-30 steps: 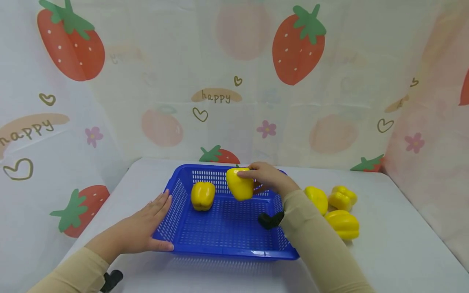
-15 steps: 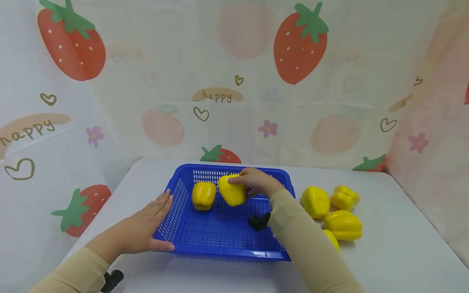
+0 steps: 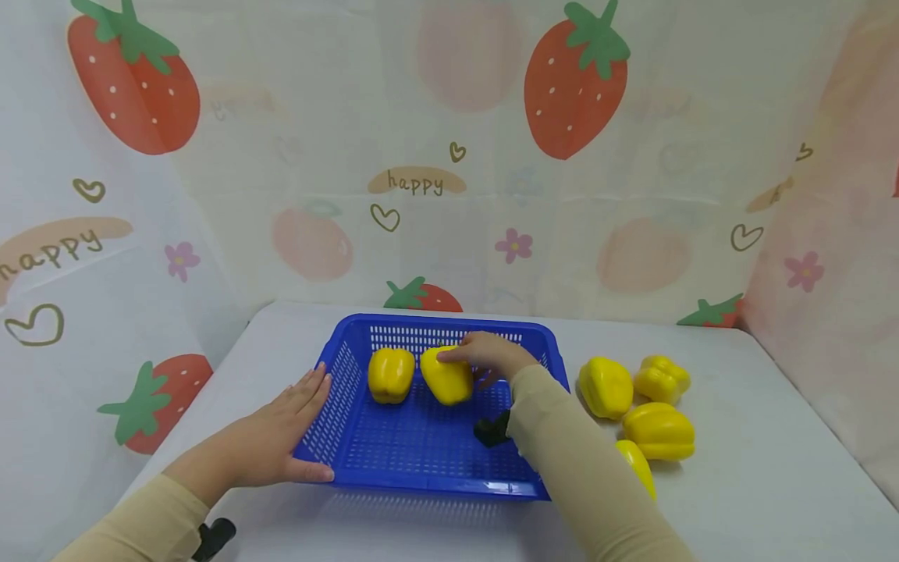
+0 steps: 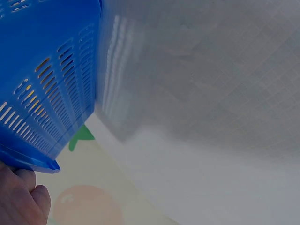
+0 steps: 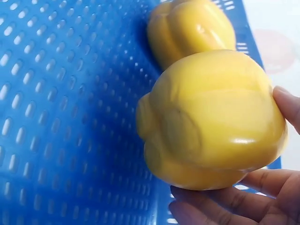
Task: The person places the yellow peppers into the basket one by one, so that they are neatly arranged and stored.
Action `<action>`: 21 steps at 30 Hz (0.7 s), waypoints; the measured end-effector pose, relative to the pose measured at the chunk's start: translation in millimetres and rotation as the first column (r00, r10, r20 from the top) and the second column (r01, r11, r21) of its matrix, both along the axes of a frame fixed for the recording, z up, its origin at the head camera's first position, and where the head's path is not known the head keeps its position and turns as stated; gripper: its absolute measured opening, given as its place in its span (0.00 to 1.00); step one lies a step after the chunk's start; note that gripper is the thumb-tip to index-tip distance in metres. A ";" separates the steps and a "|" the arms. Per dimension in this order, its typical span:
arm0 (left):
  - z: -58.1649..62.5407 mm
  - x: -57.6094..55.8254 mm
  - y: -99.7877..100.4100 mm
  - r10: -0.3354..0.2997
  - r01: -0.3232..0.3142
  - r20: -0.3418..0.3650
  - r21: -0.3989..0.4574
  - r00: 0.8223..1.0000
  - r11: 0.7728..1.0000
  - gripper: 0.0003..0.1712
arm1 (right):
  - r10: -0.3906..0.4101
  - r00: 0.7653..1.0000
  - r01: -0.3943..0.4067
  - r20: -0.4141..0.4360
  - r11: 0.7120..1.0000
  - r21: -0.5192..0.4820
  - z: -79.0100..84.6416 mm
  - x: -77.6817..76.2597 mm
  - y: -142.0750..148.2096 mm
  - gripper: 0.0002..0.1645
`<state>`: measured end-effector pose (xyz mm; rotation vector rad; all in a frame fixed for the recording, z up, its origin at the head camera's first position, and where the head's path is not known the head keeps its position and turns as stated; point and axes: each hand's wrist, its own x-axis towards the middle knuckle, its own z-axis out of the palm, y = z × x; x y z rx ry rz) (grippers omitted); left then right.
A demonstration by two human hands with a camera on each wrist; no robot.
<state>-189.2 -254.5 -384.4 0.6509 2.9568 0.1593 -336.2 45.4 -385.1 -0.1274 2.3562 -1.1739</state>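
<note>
A yellow bell pepper [image 3: 448,378] is held in my right hand [image 3: 495,356] inside the blue plastic basket [image 3: 435,485]. In the right wrist view the thumb [image 5: 287,105] lies on one side of this pepper and the fingers [image 5: 234,201] on the other. It sits low in the basket, tilted; whether it touches the floor I cannot tell. Just left of it, a second yellow bell pepper [image 3: 391,376] rests on the basket floor. My left hand [image 3: 270,437] rests on the basket's left rim with fingers extended, its thumb at the near left corner.
Several more yellow bell peppers [image 3: 658,432] lie on the white table [image 3: 765,468] right of the basket, one partly hidden by my right sleeve [image 3: 583,460]. A strawberry-print cloth [image 3: 421,101] hangs behind. Black wrist devices [image 3: 214,538] show at both cuffs.
My right hand has lowered the pepper into the basket, moving down and slightly left, beside the other one. The right forearm uncovered more peppers on the table. My left hand has stayed put.
</note>
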 end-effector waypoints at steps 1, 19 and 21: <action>0.3 0.3 -0.1 0.000 0.000 0.001 0.002 1.000 1.000 0.69 | 0.003 1.000 -0.003 -0.001 1.000 0.009 -0.8 0.3 -0.1 0.36; 0.3 0.8 0.2 0.000 0.000 -0.003 0.005 1.000 1.000 0.69 | 0.025 1.000 -0.025 0.000 0.996 0.087 -7.7 6.8 -2.0 0.36; 0.5 0.3 0.4 -0.002 0.002 -0.006 0.009 1.000 1.000 0.68 | 0.022 1.000 -0.021 -0.002 0.995 0.098 -7.1 6.4 -1.6 0.36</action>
